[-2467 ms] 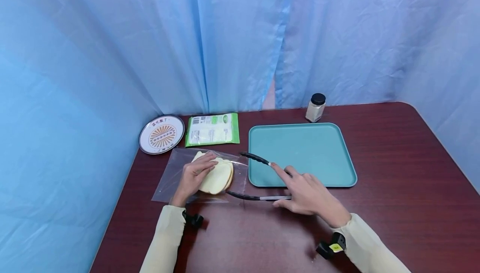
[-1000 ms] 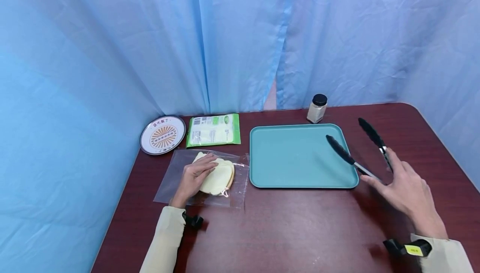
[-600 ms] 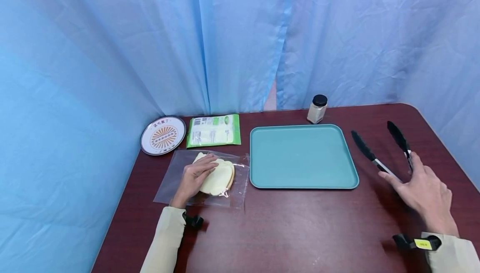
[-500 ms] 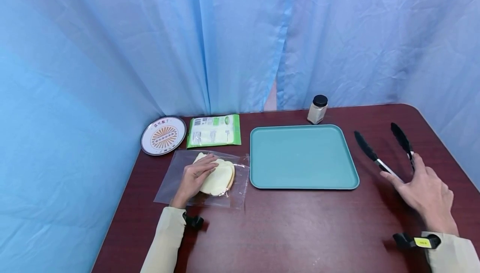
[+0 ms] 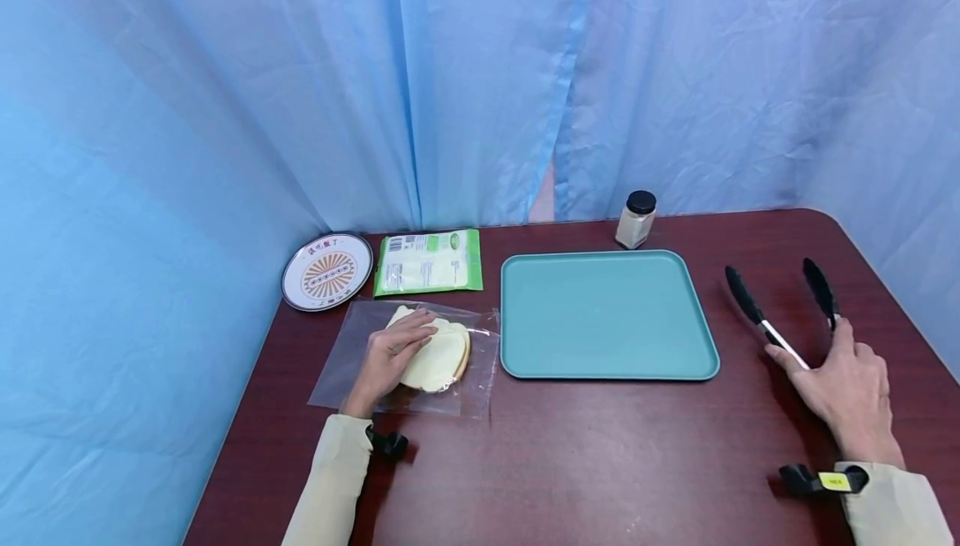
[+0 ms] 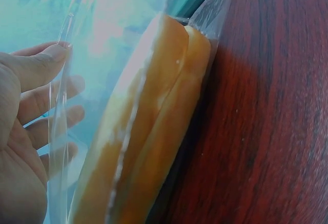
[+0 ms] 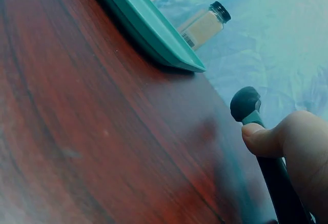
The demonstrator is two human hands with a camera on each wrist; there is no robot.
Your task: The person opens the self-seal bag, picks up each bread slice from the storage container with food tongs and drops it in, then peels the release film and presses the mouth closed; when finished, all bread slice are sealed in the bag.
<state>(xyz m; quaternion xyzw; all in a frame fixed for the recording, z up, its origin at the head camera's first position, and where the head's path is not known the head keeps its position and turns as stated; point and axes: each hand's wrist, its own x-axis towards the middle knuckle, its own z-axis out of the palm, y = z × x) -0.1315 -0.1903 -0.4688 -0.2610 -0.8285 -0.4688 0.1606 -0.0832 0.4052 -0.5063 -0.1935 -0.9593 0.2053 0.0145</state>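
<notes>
left hand (image 5: 390,354): fingers pinching clear bag (image 5: 341,371) (bread (image 5: 438,363) inside) | right hand (image 5: 853,396): fingers gripping spread tongs (image 5: 783,344) beside tray (image 5: 607,321)

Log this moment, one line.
left hand: pinches bag | bread: in bag | right hand: holds tongs, tips spread | tray: between hands

Table (image 5: 600,463): reddish-brown
Plate (image 5: 327,272): ten o'clock
Packet (image 5: 428,262): ten o'clock
Bag (image 5: 347,354): nine o'clock
Tray (image 5: 609,317): one o'clock
Jar (image 5: 635,222): one o'clock, beyond

Right fingers (image 5: 843,334) apart from thumb (image 5: 784,357)
</notes>
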